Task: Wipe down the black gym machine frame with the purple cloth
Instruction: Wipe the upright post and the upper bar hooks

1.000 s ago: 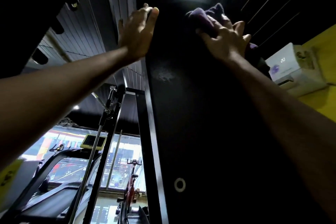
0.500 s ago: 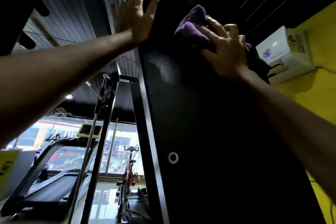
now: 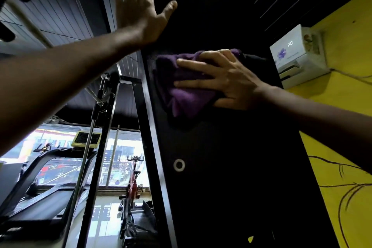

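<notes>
Our right hand (image 3: 227,80) presses the purple cloth (image 3: 187,90) flat-fingered against the black frame (image 3: 231,167); our left hand (image 3: 138,10), spread and holding nothing, braces at its edge above. Mid-wipe, we reckon — everything below the cloth looks undone.

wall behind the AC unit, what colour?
Yellow wall, with dark line drawings lower down; the white AC unit is mounted on it. Head view, right side.

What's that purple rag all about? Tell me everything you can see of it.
The purple cloth looks like soft, fuzzy fabric, bunched into folds. The right hand presses it flat against the black gym machine frame, fingers spread straight across it. Its lower corner hangs loose below the fingers. The left hand does not touch it.
</notes>
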Tool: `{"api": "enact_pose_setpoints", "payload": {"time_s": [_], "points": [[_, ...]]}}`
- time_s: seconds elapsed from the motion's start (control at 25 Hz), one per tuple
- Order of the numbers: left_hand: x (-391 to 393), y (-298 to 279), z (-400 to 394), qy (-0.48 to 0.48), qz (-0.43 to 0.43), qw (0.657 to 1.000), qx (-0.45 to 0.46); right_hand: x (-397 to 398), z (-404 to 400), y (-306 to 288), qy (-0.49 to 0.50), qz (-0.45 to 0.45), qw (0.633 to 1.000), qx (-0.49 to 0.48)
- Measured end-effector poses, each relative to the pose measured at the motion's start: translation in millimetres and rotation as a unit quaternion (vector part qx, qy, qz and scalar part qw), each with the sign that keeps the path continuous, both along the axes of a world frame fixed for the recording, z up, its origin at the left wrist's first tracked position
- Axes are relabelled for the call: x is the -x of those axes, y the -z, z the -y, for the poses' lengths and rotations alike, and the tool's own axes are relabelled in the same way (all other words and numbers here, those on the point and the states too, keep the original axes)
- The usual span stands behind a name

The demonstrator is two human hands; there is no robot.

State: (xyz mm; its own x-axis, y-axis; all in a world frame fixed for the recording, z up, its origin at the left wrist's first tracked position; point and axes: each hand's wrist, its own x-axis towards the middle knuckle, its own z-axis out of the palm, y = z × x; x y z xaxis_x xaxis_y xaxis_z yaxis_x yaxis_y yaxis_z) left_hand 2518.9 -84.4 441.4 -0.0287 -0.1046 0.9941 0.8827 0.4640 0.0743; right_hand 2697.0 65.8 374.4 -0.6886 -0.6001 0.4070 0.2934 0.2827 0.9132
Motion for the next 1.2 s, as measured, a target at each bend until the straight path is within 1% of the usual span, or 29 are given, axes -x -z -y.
{"api": "enact_pose_setpoints", "payload": {"time_s": [0.04, 0.08, 0.12, 0.16, 0.2, 0.24, 0.28, 0.32, 0.4, 0.44, 0.48, 0.52, 0.56, 0.6, 0.64, 0.68, 0.72, 0.76, 0.8, 0.84, 0.88, 0.96, 1.0, 1.04, 1.08, 1.12, 1.16, 1.2], "points": [[-3.2, 2.8, 1.3, -0.009, -0.004, 1.0, 0.009, -5.7, -7.0, -6.1, -0.004, -0.03, 0.999, 0.017], [-4.0, 6.4, 1.5, -0.017, -0.011, 1.0, 0.018, -9.8, -12.8, -9.9, -0.021, -0.085, 0.994, 0.063], [-5.9, 10.2, 1.0, -0.029, -0.023, 0.999, 0.021, -10.5, -15.0, -9.1, -0.043, -0.156, 0.978, 0.131], [-7.7, 15.4, -0.9, -0.027, -0.031, 0.999, 0.034, -6.4, -13.7, -3.5, -0.064, -0.242, 0.945, 0.208], [-12.2, 20.4, -2.2, -0.014, -0.031, 0.998, 0.048, 0.6, -10.9, 6.6, -0.068, -0.314, 0.902, 0.287], [-16.1, 26.0, -5.2, -0.006, -0.031, 0.998, 0.062, 10.3, -7.2, 20.6, -0.063, -0.357, 0.87, 0.335], [-19.1, 32.9, -9.8, 0.001, -0.033, 0.997, 0.074, 18.5, -3.4, 36.8, -0.067, -0.367, 0.865, 0.335], [-22.2, 41.0, -14.7, 0.005, -0.04, 0.995, 0.087, 22.1, -1.3, 52.6, -0.082, -0.34, 0.89, 0.293], [-25.6, 59.9, -23.3, -0.011, -0.068, 0.992, 0.104, 7.6, -14.2, 65.5, -0.065, -0.204, 0.962, 0.169], [-24.1, 68.4, -26.7, -0.021, -0.086, 0.991, 0.103, -7.9, -25.1, 58.0, -0.044, -0.131, 0.983, 0.119], [-22.0, 76.0, -28.4, -0.026, -0.102, 0.99, 0.098, -22.2, -36.5, 46.7, -0.026, -0.089, 0.992, 0.084], [-19.7, 81.0, -28.8, -0.027, -0.111, 0.989, 0.095, -32.5, -48.2, 36.8, -0.021, -0.091, 0.993, 0.079], [-17.7, 83.8, -28.3, -0.027, -0.116, 0.989, 0.093, -40.6, -57.2, 28.2, -0.033, -0.126, 0.985, 0.111], [-16.4, 85.4, -28.2, -0.028, -0.116, 0.988, 0.094, -47.0, -61.2, 22.6, -0.059, -0.183, 0.966, 0.172], [-15.7, 86.2, -29.4, -0.033, -0.116, 0.988, 0.097, -49.5, -61.1, 20.8, -0.098, -0.246, 0.931, 0.251], [-16.2, 87.0, -30.4, -0.037, -0.116, 0.987, 0.101, -46.4, -57.7, 22.3, -0.125, -0.312, 0.881, 0.334], [-16.5, 87.7, -31.3, -0.037, -0.118, 0.987, 0.103, -38.4, -50.8, 27.0, -0.126, -0.375, 0.826, 0.401], [-16.3, 88.4, -31.8, -0.034, -0.118, 0.987, 0.102, -26.1, -40.1, 36.4, -0.109, -0.42, 0.781, 0.449], [-15.8, 88.8, -32.0, -0.029, -0.117, 0.988, 0.099, -12.5, -28.5, 48.5, -0.083, -0.444, 0.762, 0.464], [-15.9, 89.1, -31.5, -0.024, -0.115, 0.988, 0.095, -1.2, -18.2, 61.8, -0.077, -0.444, 0.775, 0.442], [-16.0, 89.1, -31.2, -0.022, -0.115, 0.989, 0.092, 4.9, -14.4, 74.6, -0.095, -0.411, 0.821, 0.384], [-16.5, 89.4, -31.5, -0.019, -0.119, 0.989, 0.087, -7.8, -30.6, 87.3, -0.075, -0.254, 0.937, 0.226], [-15.8, 90.4, -31.2, -0.016, -0.12, 0.989, 0.087, -24.8, -44.1, 79.5, -0.057, -0.179, 0.968, 0.167], [-15.4, 92.4, -30.8, -0.012, -0.123, 0.988, 0.089, -40.3, -55.4, 70.9, -0.047, -0.146, 0.977, 0.151], [-14.1, 95.4, -29.9, -0.009, -0.125, 0.988, 0.094, -50.7, -65.8, 65.5, -0.051, -0.166, 0.969, 0.176], [-12.5, 99.1, -29.1, -0.007, -0.127, 0.987, 0.099, -56.7, -70.6, 64.1, -0.068, -0.228, 0.941, 0.241], [-11.3, 102.6, -28.7, -0.005, -0.127, 0.986, 0.103, -57.4, -70.0, 67.3, -0.099, -0.308, 0.889, 0.323], [-10.8, 105.2, -28.6, 0.0, -0.126, 0.986, 0.107, -53.1, -64.8, 73.2, -0.115, -0.38, 0.821, 0.41]]}}
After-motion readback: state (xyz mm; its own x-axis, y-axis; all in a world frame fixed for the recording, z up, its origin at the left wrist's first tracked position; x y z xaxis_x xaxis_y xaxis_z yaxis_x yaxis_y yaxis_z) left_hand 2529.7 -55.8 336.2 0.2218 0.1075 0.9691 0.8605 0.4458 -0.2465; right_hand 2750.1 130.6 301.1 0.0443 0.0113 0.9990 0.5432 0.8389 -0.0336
